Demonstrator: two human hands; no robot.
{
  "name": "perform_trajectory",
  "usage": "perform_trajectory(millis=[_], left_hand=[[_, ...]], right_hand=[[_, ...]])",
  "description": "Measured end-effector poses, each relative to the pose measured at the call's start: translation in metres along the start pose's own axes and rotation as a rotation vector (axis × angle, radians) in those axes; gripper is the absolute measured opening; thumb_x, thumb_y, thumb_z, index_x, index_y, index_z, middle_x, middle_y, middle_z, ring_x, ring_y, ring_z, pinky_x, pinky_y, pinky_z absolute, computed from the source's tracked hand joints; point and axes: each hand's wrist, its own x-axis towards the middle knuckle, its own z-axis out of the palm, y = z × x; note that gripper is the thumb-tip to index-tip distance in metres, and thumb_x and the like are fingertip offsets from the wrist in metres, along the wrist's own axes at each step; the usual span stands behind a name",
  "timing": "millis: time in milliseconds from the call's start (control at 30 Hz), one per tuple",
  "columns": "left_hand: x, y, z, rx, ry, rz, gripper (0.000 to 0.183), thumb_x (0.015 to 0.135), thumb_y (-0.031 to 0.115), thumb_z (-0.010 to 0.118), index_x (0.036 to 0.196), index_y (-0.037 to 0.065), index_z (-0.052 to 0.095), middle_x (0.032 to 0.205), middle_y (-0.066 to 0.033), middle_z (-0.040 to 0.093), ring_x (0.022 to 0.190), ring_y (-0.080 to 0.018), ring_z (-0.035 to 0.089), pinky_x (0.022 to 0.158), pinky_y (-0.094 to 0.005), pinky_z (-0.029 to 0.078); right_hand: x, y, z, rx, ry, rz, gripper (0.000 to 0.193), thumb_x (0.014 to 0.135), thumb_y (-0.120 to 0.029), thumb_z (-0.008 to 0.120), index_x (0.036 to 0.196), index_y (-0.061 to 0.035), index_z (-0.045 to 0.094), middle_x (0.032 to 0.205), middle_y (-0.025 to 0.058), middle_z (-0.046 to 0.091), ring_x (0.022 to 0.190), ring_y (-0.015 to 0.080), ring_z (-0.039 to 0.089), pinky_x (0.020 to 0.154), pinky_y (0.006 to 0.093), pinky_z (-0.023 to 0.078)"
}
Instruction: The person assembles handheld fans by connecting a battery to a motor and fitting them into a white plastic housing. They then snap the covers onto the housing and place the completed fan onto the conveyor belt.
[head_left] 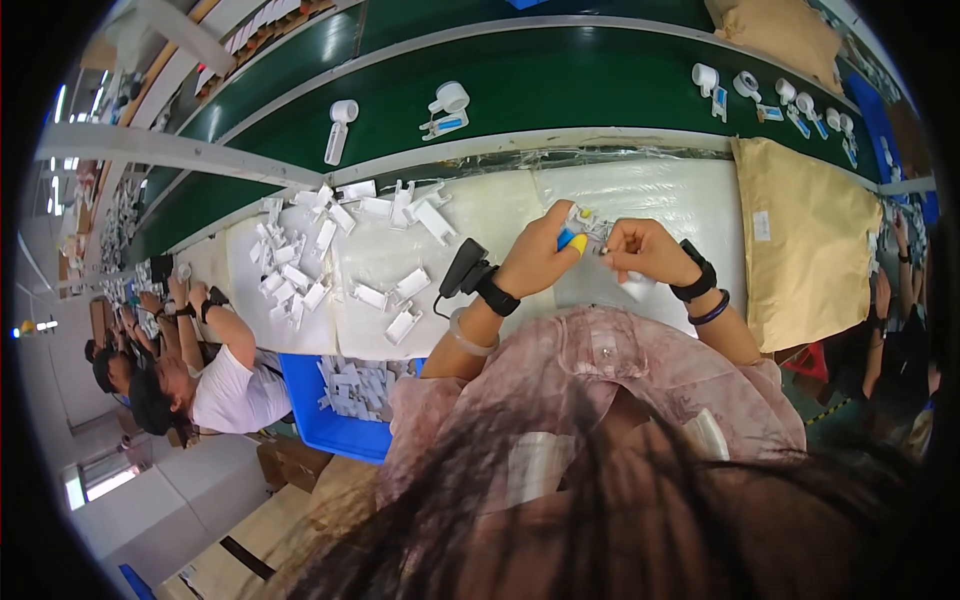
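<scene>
My left hand [538, 256] is closed around a small device [592, 222] with white, blue and clear-looking parts. A yellow cover [578, 243] sits on the tip of its thumb. Close to the device's right side, my right hand [648, 250] is pinched, with its fingertips almost at the part. What the right fingers grip is too small to make out. Below them a white piece [637, 287] shows, partly hidden by the hand. To the left, many white plastic housings [290, 278] lie scattered on the padded worktop [510, 200].
A blue bin [335, 432] of white pieces stands at the worktop's left front edge. Beyond the worktop runs a green conveyor [570, 90] carrying white round-headed devices [452, 98]. A brown paper sheet [800, 235] lies at right. Other people work at left [235, 385] and far right.
</scene>
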Motion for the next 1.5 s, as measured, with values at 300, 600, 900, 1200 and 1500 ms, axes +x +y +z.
perform_trajectory(millis=[300,600,900,1200,1500], left_hand=[[-0.01,0.013,0.014,-0.828,0.046,-0.188,0.03,0.094,0.01,0.047,0.124,0.005,0.043,0.091,-0.0083,0.057,0.067,-0.0148,0.058,0.048,-0.0287,0.053],[-0.016,0.009,0.024,-0.673,0.105,-0.102,0.033,0.091,0.005,0.044,0.124,0.003,0.043,0.09,-0.0087,0.057,0.061,-0.0127,0.055,0.045,-0.0275,0.051],[-0.029,0.016,0.028,-0.577,0.105,-0.022,0.041,0.088,0.0,0.042,0.129,0.002,0.039,0.091,-0.0078,0.055,0.069,-0.0108,0.054,0.049,-0.0253,0.05],[-0.03,0.021,0.033,-0.419,0.167,0.055,0.038,0.084,0.001,0.044,0.122,0.001,0.042,0.082,-0.0091,0.056,0.062,-0.0128,0.054,0.049,-0.0265,0.047],[-0.028,0.019,0.033,-0.308,0.187,0.086,0.037,0.081,0.001,0.044,0.118,0.0,0.043,0.079,-0.011,0.056,0.061,-0.0166,0.053,0.053,-0.0284,0.047]], right_hand=[[0.003,0.002,0.039,-0.538,0.781,-0.606,0.011,0.085,0.0,0.066,0.095,0.0011,0.062,0.084,0.0074,0.063,0.075,0.011,0.063,0.066,0.0227,0.049],[-0.006,0.001,0.052,-0.507,0.695,-0.653,0.014,0.082,0.001,0.066,0.095,-0.0025,0.065,0.088,0.0088,0.065,0.078,0.0204,0.062,0.069,0.0289,0.048],[-0.005,-0.01,0.057,-0.669,0.705,-0.855,0.02,0.073,0.005,0.07,0.09,-0.006,0.067,0.085,0.0067,0.064,0.081,0.0235,0.059,0.072,0.032,0.045],[-0.004,-0.007,0.058,-0.724,0.75,-0.916,0.02,0.071,0.003,0.072,0.088,-0.0062,0.068,0.083,0.006,0.064,0.078,0.0228,0.058,0.07,0.0319,0.044],[-0.004,-0.003,0.055,-0.74,0.724,-0.936,0.023,0.072,0.008,0.071,0.091,-0.0037,0.066,0.088,0.0092,0.063,0.082,0.0258,0.058,0.073,0.0331,0.047]])
